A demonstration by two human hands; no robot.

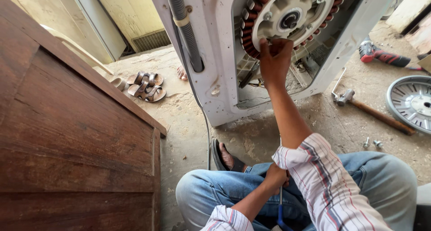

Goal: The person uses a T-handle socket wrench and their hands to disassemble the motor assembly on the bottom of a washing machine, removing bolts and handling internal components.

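A white washing machine [215,56] lies tipped on its side with its underside facing me. A round motor stator [287,15] with copper-coloured coils shows in the opening. My right hand [274,60] reaches up and its fingers touch the stator's lower edge. My left hand [276,176] rests on my lap, closed around a thin metal tool [281,204] with a blue handle. I sit on the floor in blue jeans and a striped shirt.
A dark wooden panel [67,136] fills the left. Sandals [146,85] lie on the concrete floor behind it. A grey corrugated hose [186,29] runs down the machine. At the right lie a hammer [372,110], loose bolts [372,144], a round rotor plate [411,103] and a red power tool [381,55].
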